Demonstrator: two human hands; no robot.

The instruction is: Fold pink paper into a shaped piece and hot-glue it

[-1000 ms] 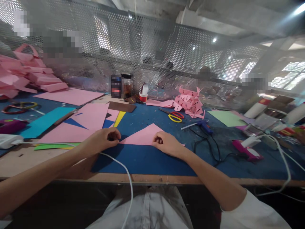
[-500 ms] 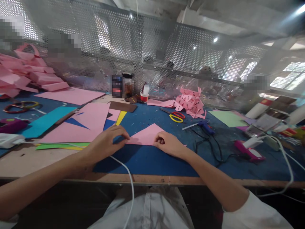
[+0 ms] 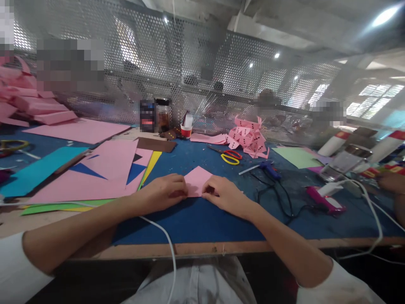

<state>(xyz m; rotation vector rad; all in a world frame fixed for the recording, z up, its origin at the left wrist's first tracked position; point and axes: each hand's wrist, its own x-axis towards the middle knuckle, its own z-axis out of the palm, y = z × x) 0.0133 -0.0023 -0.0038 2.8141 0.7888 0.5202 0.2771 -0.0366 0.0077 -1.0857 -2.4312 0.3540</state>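
A small piece of pink paper lies in front of me on the blue mat, its peak pointing away. My left hand is closed, with its fingertips on the paper's near left edge. At the near right side, my right hand has curled fingers and thumb pinching the edge. The hands cover both side corners of the paper. Beyond it lie scissors with red and yellow handles. Left of my left hand are stacked sheets of pink, blue, green and yellow paper.
A blue glue gun with black cable and a magenta device lie to the right. Pink dotted paper pieces are heaped at the back. A white cable hangs over the table's front edge. Another person's hand shows at far right.
My left hand has moved right along the paper's near edge, closer to my right hand. The view has shifted slightly, and another person's hand has appeared at the far right.
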